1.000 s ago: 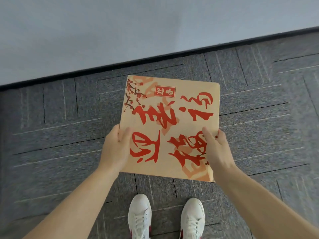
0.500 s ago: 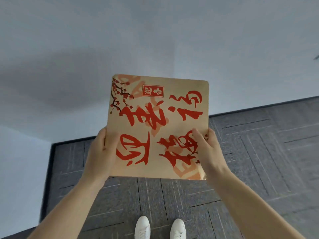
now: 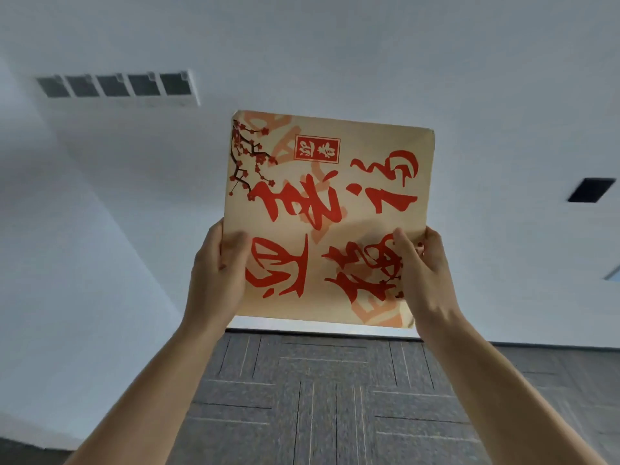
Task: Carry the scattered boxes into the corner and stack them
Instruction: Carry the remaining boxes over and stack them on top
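A flat, square tan box [image 3: 330,216] with large red brush characters and a plum-blossom branch fills the middle of the view. I hold it in the air in front of me, its printed top facing me. My left hand [image 3: 216,273] grips its lower left edge, thumb on top. My right hand [image 3: 424,273] grips its lower right edge the same way. No other box shows in this frame.
Grey carpet tiles [image 3: 318,397] cover the floor below the box. White walls meet at a corner on the left [image 3: 110,209]. A white vent grille [image 3: 114,85] sits high on the left, and a dark square opening [image 3: 592,190] on the right.
The view has swung up from the floor and my shoes to the walls and room corner. The box stays held in both hands and now sits higher against the wall.
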A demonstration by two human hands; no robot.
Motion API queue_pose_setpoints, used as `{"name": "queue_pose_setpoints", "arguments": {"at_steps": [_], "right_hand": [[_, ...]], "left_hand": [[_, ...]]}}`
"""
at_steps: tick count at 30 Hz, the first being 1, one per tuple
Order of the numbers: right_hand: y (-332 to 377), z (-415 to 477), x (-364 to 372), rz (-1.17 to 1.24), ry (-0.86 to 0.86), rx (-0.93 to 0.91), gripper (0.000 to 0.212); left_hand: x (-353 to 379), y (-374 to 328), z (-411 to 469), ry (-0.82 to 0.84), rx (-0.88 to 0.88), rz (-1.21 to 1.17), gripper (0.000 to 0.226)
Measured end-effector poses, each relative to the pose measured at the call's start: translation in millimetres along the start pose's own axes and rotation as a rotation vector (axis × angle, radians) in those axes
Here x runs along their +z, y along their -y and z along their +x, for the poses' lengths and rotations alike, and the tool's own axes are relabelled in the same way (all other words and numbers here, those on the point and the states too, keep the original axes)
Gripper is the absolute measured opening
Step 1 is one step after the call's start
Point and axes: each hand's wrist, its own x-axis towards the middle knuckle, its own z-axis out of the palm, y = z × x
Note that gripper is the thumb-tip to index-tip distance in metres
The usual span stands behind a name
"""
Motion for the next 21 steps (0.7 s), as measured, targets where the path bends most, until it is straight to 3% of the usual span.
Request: {"name": "queue_pose_setpoints", "arguments": {"at_steps": [9, 21], "right_hand": [[70, -88, 54, 0.041, 0.104, -0.173, 0.047], [103, -192, 149, 0.138, 0.57, -0.261, 0.044]], "left_hand": [[-121, -31, -63, -0.208, 0.064, -0.055, 0.046], [-262, -40, -195, -0.677, 0.056, 0.048, 0.046]]}}
